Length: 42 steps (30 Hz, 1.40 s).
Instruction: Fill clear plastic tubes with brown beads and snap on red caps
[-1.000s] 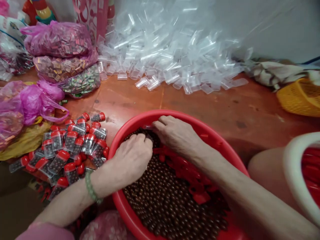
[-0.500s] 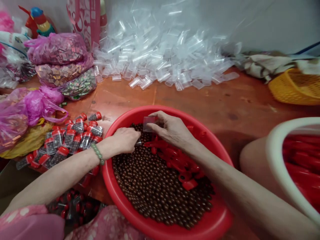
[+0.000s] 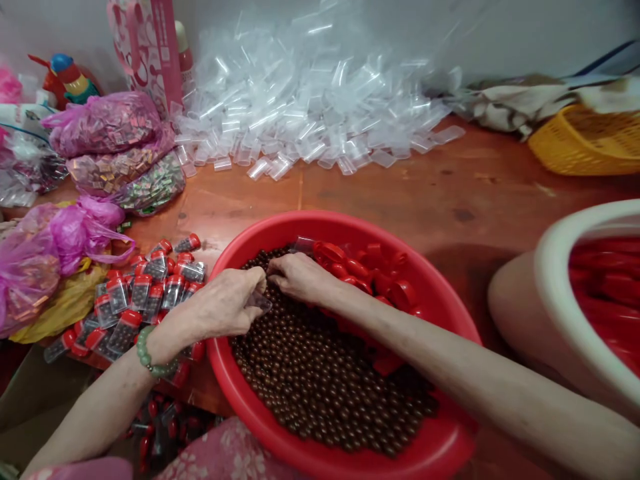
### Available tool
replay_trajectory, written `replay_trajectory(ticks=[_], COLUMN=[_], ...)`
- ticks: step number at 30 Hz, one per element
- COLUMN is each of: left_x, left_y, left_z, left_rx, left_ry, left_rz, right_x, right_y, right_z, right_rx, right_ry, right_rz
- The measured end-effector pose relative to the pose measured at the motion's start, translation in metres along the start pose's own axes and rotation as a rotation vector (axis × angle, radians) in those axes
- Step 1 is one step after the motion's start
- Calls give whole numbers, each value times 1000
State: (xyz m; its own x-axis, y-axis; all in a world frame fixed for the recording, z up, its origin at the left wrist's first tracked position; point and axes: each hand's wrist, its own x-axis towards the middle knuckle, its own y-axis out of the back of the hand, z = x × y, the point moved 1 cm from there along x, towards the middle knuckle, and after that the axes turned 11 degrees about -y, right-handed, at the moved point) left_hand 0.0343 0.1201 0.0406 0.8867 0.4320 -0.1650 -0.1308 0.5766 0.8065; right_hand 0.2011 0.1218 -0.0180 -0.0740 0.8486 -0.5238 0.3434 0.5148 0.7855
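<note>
A red basin (image 3: 440,460) in front of me holds many small brown beads (image 3: 320,373) and a heap of red caps (image 3: 370,273) on its far right side. My left hand (image 3: 225,307), with a green bead bracelet on the wrist, is closed on a small clear plastic vial (image 3: 260,303) over the beads. My right hand (image 3: 300,277) is closed in a pinch right beside it, fingertips meeting the left hand's at the vial's mouth. Another clear vial (image 3: 303,245) lies at the basin's far rim.
Filled red-capped vials (image 3: 145,290) are piled left of the basin. A heap of empty clear vials (image 3: 305,113) lies at the back. Pink plastic bags (image 3: 107,143) sit at the left, a yellow basket (image 3: 585,140) far right, and a white tub with red pieces (image 3: 580,313) near right.
My right hand has drawn back from the basin's far rim, dropping the clear vial there, and now meets my left hand. The view shifted slightly.
</note>
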Motion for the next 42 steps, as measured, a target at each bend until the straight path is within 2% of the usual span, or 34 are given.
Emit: replay_trajectory(ticks=[4,10,14,18,20,27,29,32,37,42], left_x=[0,7,7,12,15,16,19,25,27,10], left_y=[-3,-20,-34,-46,-48,-40,-37,-30,-10,2], left_z=[-1,1,10,22,24,15,12,9,-2,-7], left_rx=[227,544,848,968,970,569,359,91,-387,-876], left_ry=[-42,-92,-199,-142,-134,-365,-363,-291,-254,-143], left_rz=[-115,-277,-275,-421,-440,-463,-530,-631,-445,-262], right_x=[-5,-30,-44,-51,-54,-63,-64,-65,-66,-64], right_y=[-2,-15,-21,-19,-17,-7,-6,-5,-2,-5], right_z=[-9,-9,-9,-13,-14,-3,3,9,8,1], right_rx=[-74,-144,-171,-178,-172,-115,-116,-137,-181,-232], right_ry=[-23,-16,-9,0,10,65,66,62,105,153], right_rz=[-194,-430,-538,-614,-652,-752,-748,-720,-610,-511])
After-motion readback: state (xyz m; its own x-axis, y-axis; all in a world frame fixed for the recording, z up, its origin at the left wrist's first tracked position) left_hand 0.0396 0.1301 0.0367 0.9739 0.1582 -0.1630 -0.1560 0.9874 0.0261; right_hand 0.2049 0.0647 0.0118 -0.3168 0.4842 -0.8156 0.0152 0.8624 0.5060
